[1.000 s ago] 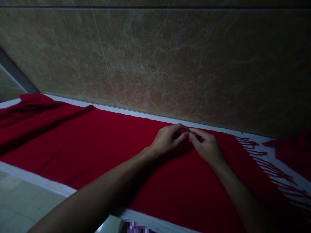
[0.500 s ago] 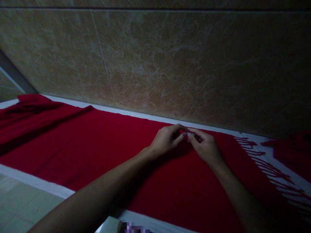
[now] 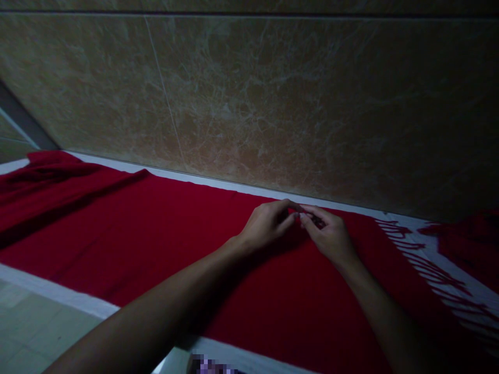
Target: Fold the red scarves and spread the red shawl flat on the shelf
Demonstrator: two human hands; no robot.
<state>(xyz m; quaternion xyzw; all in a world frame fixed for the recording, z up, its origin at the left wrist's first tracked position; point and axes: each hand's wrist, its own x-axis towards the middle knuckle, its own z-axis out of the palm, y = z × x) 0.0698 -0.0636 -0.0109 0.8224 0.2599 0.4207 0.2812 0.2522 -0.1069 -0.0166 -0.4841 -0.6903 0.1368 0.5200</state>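
A long red scarf (image 3: pixel 187 234) lies spread over a white surface, its fringe (image 3: pixel 432 275) hanging out at the right end. Over its far edge, my left hand (image 3: pixel 268 221) and my right hand (image 3: pixel 327 231) meet fingertip to fingertip. Both hands are closed in a pinch, thumb against forefinger. Whatever sits between the fingertips is too small and dark to make out. Toward the left end the scarf is bunched into folds.
Behind the scarf rises a marbled tile wall (image 3: pixel 249 104). More red cloth (image 3: pixel 471 249) lies at the far right. The white surface (image 3: pixel 70 293) shows along the near edge, with pale floor tiles (image 3: pixel 31 322) below it. A pale object (image 3: pixel 175 361) pokes in at the bottom.
Hardly anything differs. My hands stay at the same spot over the far edge, with the right fingertips shifted very slightly. The scarf lies as before.
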